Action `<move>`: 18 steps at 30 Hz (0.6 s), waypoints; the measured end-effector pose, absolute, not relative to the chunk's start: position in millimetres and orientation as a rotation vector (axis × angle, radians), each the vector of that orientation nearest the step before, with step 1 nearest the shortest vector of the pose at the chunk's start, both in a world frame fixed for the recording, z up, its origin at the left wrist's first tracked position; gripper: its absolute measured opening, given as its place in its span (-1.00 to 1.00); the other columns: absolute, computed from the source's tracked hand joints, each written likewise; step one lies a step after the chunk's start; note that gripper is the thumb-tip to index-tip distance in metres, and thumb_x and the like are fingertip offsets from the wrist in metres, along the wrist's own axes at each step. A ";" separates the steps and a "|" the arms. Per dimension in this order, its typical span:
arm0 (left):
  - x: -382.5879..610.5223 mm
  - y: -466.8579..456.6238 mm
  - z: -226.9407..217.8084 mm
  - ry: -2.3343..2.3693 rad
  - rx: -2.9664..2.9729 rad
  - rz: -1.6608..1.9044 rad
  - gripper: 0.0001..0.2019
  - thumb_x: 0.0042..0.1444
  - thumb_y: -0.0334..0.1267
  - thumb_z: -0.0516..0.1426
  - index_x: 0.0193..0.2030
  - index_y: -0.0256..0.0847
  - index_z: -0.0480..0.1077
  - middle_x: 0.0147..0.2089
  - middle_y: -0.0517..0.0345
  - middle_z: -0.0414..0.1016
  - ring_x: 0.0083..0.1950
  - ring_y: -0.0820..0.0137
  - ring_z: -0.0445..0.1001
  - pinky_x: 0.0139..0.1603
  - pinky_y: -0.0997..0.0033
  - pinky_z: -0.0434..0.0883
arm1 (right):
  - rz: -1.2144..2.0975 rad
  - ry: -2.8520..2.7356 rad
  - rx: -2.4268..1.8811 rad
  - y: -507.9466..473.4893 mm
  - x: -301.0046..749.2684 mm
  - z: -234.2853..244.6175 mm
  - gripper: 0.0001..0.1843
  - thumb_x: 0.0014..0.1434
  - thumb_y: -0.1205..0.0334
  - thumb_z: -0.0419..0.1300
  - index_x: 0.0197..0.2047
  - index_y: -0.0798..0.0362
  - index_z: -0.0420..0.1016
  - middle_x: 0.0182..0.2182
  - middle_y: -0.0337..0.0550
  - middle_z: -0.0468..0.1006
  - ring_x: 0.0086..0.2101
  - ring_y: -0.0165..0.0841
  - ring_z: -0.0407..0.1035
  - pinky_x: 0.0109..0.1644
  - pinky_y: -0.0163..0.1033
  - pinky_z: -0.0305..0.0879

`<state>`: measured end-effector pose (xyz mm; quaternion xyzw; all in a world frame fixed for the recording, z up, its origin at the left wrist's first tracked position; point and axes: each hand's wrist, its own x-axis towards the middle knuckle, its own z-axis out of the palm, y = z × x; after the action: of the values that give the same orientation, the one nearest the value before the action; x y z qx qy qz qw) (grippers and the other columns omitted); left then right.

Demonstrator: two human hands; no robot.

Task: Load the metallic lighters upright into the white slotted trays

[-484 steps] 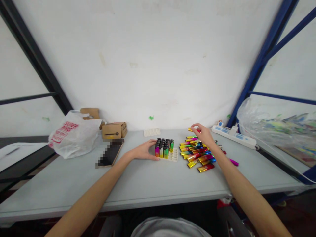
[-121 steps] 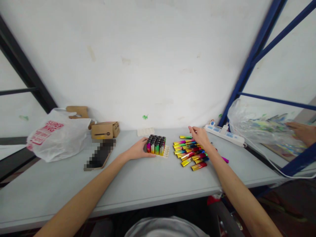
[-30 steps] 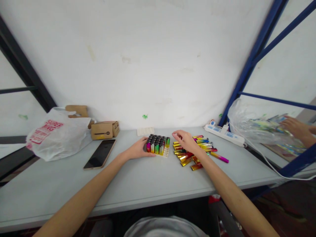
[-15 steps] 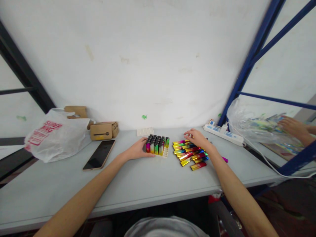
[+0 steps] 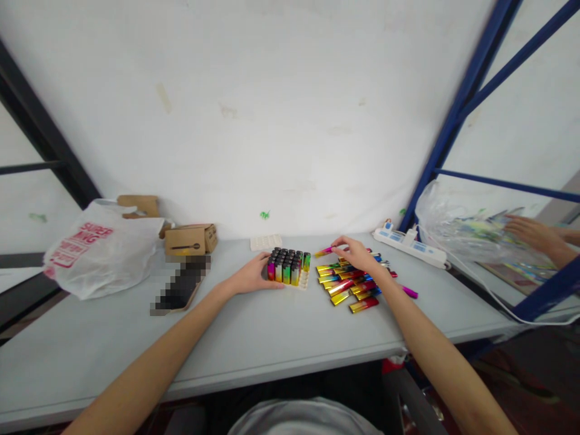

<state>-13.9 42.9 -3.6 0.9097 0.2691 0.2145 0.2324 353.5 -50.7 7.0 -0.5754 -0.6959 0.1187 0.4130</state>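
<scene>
A white tray (image 5: pixel 305 280) on the grey table (image 5: pixel 254 338) holds several upright rainbow-coloured lighters (image 5: pixel 286 266) with black tops. My left hand (image 5: pixel 250 277) rests curled against the tray's left side. To the right lies a pile of loose metallic lighters (image 5: pixel 351 284). Above that pile my right hand (image 5: pixel 357 254) pinches one lighter (image 5: pixel 323 251), lifted and pointing left towards the tray.
An empty white tray (image 5: pixel 266 242) lies by the wall. A phone (image 5: pixel 179 290), a small cardboard box (image 5: pixel 190 239) and a white plastic bag (image 5: pixel 102 248) sit to the left. A power strip (image 5: pixel 410 248) and clear bag (image 5: pixel 471 232) lie right, where another person's hand (image 5: pixel 532 232) works.
My right hand went from the tray back to the loose pile, took one lighter and now carries it leftwards. My left hand stayed against the tray.
</scene>
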 end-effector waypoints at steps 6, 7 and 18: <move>-13.6 41.7 -2.3 0.751 2.497 0.596 -0.15 -0.13 0.23 0.43 0.23 -0.23 0.46 0.28 -0.13 0.44 0.26 -0.05 0.44 0.41 0.03 0.32 | 0.821 -1.322 -1.063 -48.2 319.1 7.2 -0.50 0.18 -0.26 0.29 -0.11 -0.04 0.32 -0.35 -0.18 0.64 -0.28 -0.27 0.57 -0.01 -0.03 0.49; -13.6 41.8 -2.2 0.748 2.496 0.599 -0.16 -0.13 0.23 0.43 0.23 -0.23 0.47 0.27 -0.12 0.44 0.26 -0.05 0.45 0.40 0.02 0.33 | 0.861 -1.277 -1.054 -48.6 313.2 7.1 -0.48 0.16 -0.27 0.30 -0.10 -0.04 0.32 -0.38 -0.23 0.60 -0.32 -0.29 0.56 -0.05 -0.06 0.50; -13.8 43.2 -4.5 0.758 2.502 0.588 -0.12 -0.12 0.27 0.42 0.27 -0.22 0.43 0.29 -0.14 0.43 0.29 -0.08 0.42 0.42 -0.01 0.31 | 0.916 -1.392 -1.080 -58.1 283.0 12.5 -0.43 0.18 -0.19 0.30 0.09 0.04 0.46 -0.29 -0.23 0.51 -0.55 -0.51 0.18 -0.56 -0.34 0.12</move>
<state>-13.8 43.2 -4.5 0.9089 0.2754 0.2137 0.2289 283.0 -58.1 12.5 -0.4558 -0.5871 0.3862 0.5463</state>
